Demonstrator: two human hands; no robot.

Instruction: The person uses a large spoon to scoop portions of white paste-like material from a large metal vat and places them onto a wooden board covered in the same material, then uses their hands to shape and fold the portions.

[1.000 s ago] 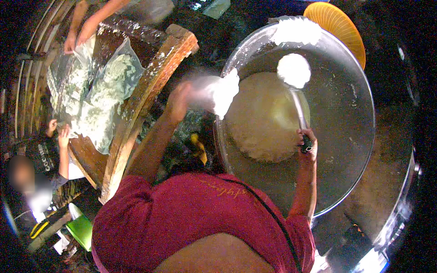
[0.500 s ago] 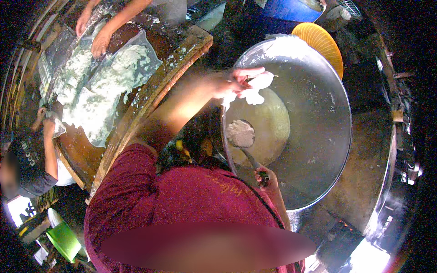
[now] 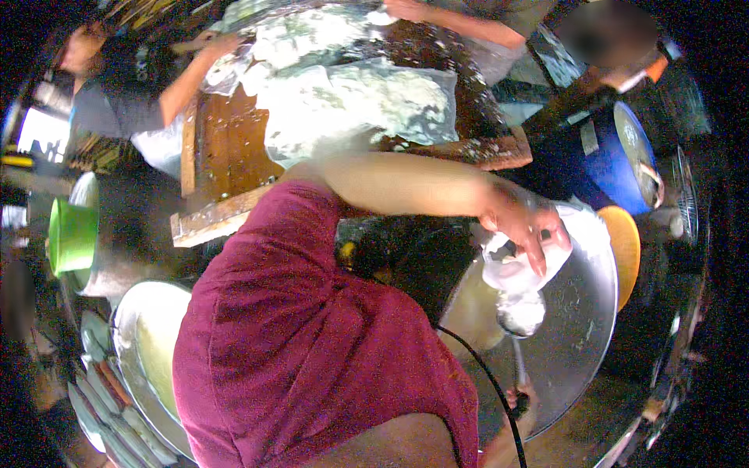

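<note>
My left hand (image 3: 534, 238) reaches over the large metal pot (image 3: 585, 327). Its fingers are closed on a crumpled white piece (image 3: 511, 273), cloth or thin plastic; blur hides which. Lower down, my right hand (image 3: 518, 399) grips the handle of a ladle (image 3: 519, 355). A white mass fills the ladle's bowl, which is just below the white piece; whether they touch I cannot tell. Pale liquid (image 3: 472, 308) shows inside the pot.
Beyond my left arm, a wooden table (image 3: 230, 148) bears sheets spread with white curd-like stuff (image 3: 367, 105); other people's hands work there. A blue barrel (image 3: 620, 160) and orange basket (image 3: 622, 253) stand right, a green tub (image 3: 74, 234) and second pot (image 3: 129, 320) left.
My view has swung left, bringing the table to the middle and the second pot into sight. The loaded ladle now lies close beneath the white piece in my left hand.
</note>
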